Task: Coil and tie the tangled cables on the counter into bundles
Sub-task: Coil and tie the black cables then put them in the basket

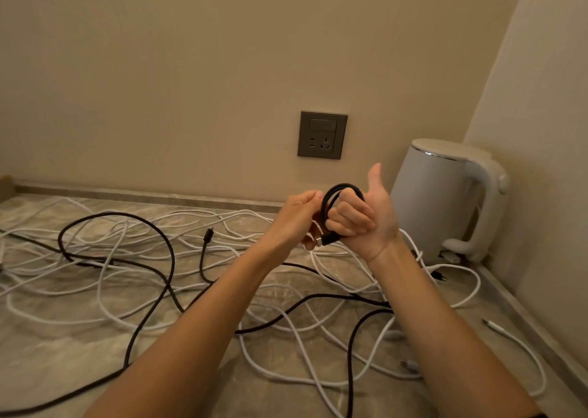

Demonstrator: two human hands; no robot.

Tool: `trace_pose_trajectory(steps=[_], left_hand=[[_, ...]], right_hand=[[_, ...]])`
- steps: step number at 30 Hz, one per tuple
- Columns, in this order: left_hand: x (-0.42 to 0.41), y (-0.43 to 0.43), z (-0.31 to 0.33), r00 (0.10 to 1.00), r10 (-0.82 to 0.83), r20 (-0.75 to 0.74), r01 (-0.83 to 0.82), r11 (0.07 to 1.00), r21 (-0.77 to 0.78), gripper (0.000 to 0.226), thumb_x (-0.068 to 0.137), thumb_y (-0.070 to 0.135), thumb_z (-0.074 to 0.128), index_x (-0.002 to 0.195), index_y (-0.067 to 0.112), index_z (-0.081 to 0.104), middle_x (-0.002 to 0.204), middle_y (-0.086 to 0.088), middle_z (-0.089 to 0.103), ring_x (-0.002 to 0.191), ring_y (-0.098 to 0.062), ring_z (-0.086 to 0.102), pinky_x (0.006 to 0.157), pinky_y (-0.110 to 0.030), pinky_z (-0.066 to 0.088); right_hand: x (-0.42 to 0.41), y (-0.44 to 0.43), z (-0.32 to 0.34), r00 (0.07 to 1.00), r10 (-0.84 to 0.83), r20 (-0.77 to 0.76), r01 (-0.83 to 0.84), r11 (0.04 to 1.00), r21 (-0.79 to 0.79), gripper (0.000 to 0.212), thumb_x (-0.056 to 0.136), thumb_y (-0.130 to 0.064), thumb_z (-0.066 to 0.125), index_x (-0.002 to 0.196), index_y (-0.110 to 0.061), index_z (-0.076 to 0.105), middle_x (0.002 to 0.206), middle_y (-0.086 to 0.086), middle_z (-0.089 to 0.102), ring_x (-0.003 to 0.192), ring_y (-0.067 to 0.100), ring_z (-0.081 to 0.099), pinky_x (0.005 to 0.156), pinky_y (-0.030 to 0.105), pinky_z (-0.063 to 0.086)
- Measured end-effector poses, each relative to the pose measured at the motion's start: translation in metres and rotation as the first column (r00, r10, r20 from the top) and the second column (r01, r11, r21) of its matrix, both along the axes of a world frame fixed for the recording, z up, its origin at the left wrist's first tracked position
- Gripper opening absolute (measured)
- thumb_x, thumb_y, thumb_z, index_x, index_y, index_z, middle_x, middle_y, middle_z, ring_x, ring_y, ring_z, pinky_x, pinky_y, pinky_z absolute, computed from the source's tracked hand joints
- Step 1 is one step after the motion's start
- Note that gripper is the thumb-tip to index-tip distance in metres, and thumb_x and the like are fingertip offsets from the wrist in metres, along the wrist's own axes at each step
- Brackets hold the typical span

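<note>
Above the counter (47, 347), the right hand (366, 217) has its fingers curled through a small black coil (327, 202), thumb up, and the left hand (296, 217) pinches its left side. Loose cables (208, 236) sprawl beneath, white and black.

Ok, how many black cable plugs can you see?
3: a raised plug mid-counter, a plug under the small black cable coil, a plug beside the white plastic kettle. More may be hidden.

White cables (191, 217) and black cables (173, 258) sprawl over most of desk (63, 354); kettle (436, 201) blocks back right corner; air above tangle open.
</note>
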State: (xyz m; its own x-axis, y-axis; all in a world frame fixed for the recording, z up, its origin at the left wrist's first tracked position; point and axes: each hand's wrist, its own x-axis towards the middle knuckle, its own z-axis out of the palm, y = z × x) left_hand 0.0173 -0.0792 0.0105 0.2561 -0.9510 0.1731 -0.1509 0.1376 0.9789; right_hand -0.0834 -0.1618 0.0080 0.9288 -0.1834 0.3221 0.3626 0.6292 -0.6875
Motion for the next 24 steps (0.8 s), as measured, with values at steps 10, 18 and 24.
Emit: trace_pose_trajectory(steps=[10, 18, 24], left_hand=[[-0.015, -0.002, -0.002, 0.982, 0.175, -0.077, -0.165, 0.979, 0.12, 0.035, 0.099, 0.027, 0.029, 0.073, 0.01, 0.045, 0.048, -0.005, 0.043, 0.03, -0.012, 0.037, 0.035, -0.017, 0.025], [-0.014, -0.003, 0.0, 0.936, 0.319, -0.152, -0.314, 0.948, 0.057, 0.049, 0.097, 0.03, 0.039, 0.051, 0.013, 0.04, 0.033, 0.009, 0.034, 0.032, -0.01, 0.027, 0.04, -0.02, 0.02], [-0.008, 0.002, -0.002, 0.834, 0.505, 0.22, -0.461, 0.859, -0.225, 0.049, 0.098, 0.025, 0.037, 0.05, 0.016, 0.037, 0.048, 0.001, 0.036, 0.048, -0.015, 0.033, 0.054, -0.034, 0.025]], right_hand=[[0.007, 0.022, 0.0, 0.899, -0.432, -0.066, 0.423, 0.898, -0.121, 0.09, 0.08, -0.077, -0.001, 0.024, -0.016, 0.032, 0.023, -0.004, 0.025, 0.022, 0.007, 0.024, 0.036, 0.018, 0.022], [0.007, 0.018, 0.008, 0.927, -0.347, -0.142, 0.342, 0.938, -0.061, 0.089, 0.086, -0.072, 0.005, 0.027, -0.014, 0.038, 0.026, 0.002, 0.033, 0.041, 0.014, 0.048, 0.057, 0.022, 0.048], [0.02, 0.027, 0.01, 0.705, -0.538, -0.463, 0.654, 0.746, 0.129, 0.065, 0.096, -0.057, 0.027, 0.049, -0.013, 0.039, 0.033, -0.001, 0.029, 0.036, 0.012, 0.036, 0.053, 0.026, 0.041]])
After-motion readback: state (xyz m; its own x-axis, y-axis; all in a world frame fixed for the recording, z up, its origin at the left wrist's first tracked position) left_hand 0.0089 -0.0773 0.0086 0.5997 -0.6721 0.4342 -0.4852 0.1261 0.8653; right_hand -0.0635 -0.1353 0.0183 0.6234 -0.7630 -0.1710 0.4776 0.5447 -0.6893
